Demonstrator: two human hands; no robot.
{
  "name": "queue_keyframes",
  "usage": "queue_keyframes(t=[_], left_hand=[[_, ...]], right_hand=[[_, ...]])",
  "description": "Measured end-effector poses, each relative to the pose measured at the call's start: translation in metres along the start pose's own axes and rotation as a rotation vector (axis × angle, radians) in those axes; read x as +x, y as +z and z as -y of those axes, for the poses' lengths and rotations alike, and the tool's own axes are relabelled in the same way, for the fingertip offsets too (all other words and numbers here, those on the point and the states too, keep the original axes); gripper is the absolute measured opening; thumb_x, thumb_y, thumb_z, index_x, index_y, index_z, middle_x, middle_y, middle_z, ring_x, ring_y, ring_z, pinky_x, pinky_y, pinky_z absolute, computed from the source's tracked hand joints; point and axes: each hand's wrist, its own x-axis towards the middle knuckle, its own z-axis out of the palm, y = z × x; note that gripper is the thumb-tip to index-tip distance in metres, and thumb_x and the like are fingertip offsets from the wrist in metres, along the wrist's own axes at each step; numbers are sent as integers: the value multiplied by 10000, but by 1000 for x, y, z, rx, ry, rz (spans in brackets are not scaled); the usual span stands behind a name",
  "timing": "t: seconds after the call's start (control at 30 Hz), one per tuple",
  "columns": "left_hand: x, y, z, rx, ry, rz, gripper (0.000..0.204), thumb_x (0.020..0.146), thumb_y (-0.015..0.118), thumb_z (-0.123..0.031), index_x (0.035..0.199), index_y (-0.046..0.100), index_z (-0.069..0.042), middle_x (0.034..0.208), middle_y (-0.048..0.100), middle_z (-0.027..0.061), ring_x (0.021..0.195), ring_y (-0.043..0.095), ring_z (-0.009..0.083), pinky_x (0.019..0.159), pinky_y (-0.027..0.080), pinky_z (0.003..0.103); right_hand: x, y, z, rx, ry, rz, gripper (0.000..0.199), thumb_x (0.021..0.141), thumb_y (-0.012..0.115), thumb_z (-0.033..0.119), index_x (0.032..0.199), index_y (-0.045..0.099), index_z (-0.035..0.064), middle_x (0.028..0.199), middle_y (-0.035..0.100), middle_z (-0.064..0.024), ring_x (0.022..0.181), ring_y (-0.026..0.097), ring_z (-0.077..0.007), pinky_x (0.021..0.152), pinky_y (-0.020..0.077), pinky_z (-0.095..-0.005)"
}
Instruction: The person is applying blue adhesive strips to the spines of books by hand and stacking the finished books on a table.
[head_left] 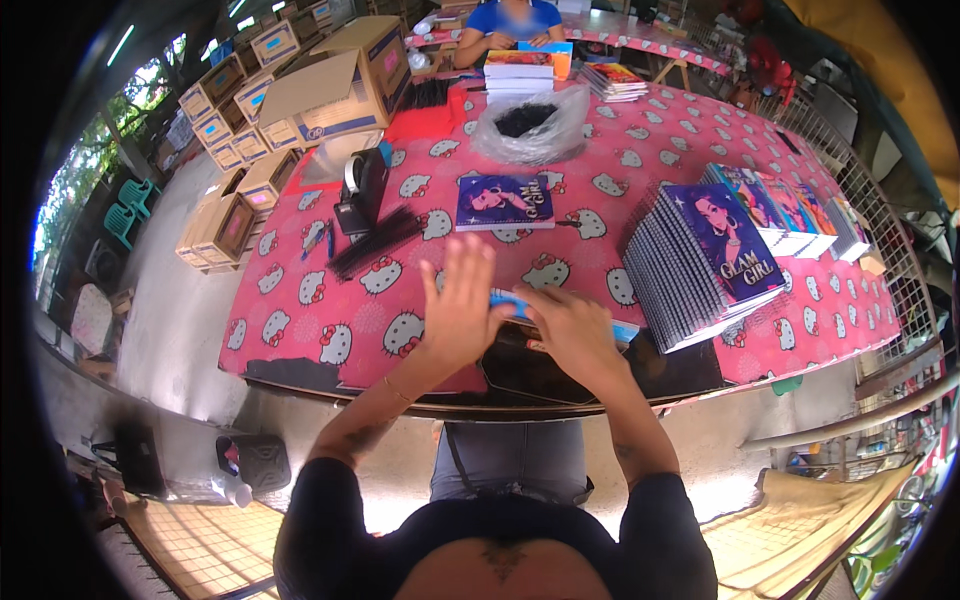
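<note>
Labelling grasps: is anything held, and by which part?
Apparently a book: the right hand covers its middle, but whether it grips is hidden. The left hand has its thumb at the left end, fingers spread.

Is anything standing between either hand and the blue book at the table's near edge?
Nothing visible: the right hand is on the blue book, and the left hand is at its left end, with no other item showing between.

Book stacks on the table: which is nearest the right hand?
The tall purple-covered stack, just right of the right hand; the smaller stacks behind it and the far-side stacks are farther away.
</note>
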Motion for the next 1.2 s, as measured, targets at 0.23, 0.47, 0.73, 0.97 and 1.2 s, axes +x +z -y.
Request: queue_keyframes(t=[0.23,0.47,0.73,0.97,1.2], left_hand=[[31,-15,1,124,57,-149,893,899,633,-556,1499,383,57,1605,315,276,1530,241,405,1183,140,677],[37,-23,0,71,101,-133,870,918,629,-516,1508,363,64,1596,322,284,1528,241,412,1196,146,650],[55,-29,-3,85,128,-179,833,932,594,-552,1506,393,18,1568,390,228,1508,304,353,1207,191,588],[41,-28,-14,-46,272,-5,833,947,597,-486,1519,344,65,1582,355,261,1506,299,389,1186,210,622],[19,-23,-32,-35,337,120,765,969,547,-493,1514,387,19,1600,356,223,1519,289,350,1196,173,639]], right_hand=[[-20,-22,-14,-16,114,69,273,878,705,143,1151,714,136,956,741,-94,811,710,-323,705,551,-439],[-13,-31,-20,42,121,150,266,901,681,162,1162,723,136,965,746,-117,846,712,-334,718,550,-455],[-9,-22,-22,45,84,130,255,901,685,178,1148,724,129,955,748,-130,829,709,-348,726,541,-465],[-12,-11,-22,46,76,61,326,876,715,199,1195,688,141,901,747,-122,795,700,-363,715,530,-473],[-18,-18,-17,-24,141,109,548,845,754,202,1350,552,129,859,718,-150,837,707,-362,775,525,-465]])
